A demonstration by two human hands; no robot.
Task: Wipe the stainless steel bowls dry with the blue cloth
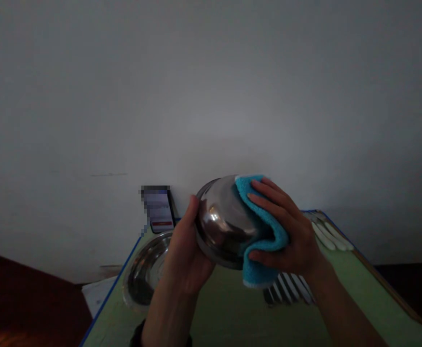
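A shiny metal bowl (pixel 221 219) is held up above the table, tilted so that its rounded outside shows. My left hand (pixel 187 255) grips its rim on the left, thumb over the edge. Against the bowl's right side my right hand (pixel 286 226) presses a folded blue cloth (pixel 261 277), its fingers curled around the cloth. The bowl's inside is turned away from view.
A second metal bowl (pixel 133 279) sits at the left of the green table (pixel 228 313). Behind it a phone (pixel 160 209) leans on the wall. Several white-handled utensils (pixel 328 236) lie at the back right, and several striped-looking utensils (pixel 290 289) lie below my right hand.
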